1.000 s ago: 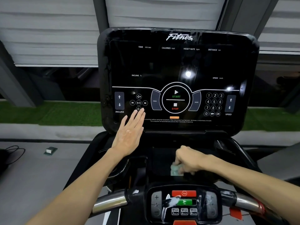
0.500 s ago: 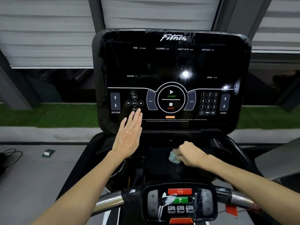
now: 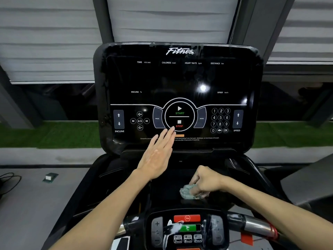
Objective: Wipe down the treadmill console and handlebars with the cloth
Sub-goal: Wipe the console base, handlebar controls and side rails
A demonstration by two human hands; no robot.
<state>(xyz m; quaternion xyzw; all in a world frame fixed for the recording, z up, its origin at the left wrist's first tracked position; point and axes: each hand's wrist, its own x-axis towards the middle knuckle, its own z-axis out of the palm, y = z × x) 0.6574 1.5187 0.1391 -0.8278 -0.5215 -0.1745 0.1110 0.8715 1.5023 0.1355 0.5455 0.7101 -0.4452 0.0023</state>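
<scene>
The black treadmill console [image 3: 178, 78] stands upright in front of me, with START and STOP markings in its middle. My left hand [image 3: 158, 156] lies flat and open against the console's lower edge, fingertips just below the STOP mark. My right hand [image 3: 205, 179] grips a crumpled pale green cloth [image 3: 187, 191] and presses it onto the dark tray [image 3: 165, 188] below the console. The chrome handlebar [image 3: 255, 225] crosses the bottom of the view, with a small control panel [image 3: 187, 230] at its middle that carries white smears.
A grey floor surface [image 3: 27, 204] spreads to the left, with a small green and white object [image 3: 49, 177] and a black cable [image 3: 9, 179] on it. Red tape [image 3: 272, 230] wraps the handlebar's right end. A grey slab [image 3: 310, 179] rises at the right.
My left hand has slid to the right along the console's lower edge, from the volume buttons to below STOP. My right hand keeps rubbing the cloth back and forth on the tray.
</scene>
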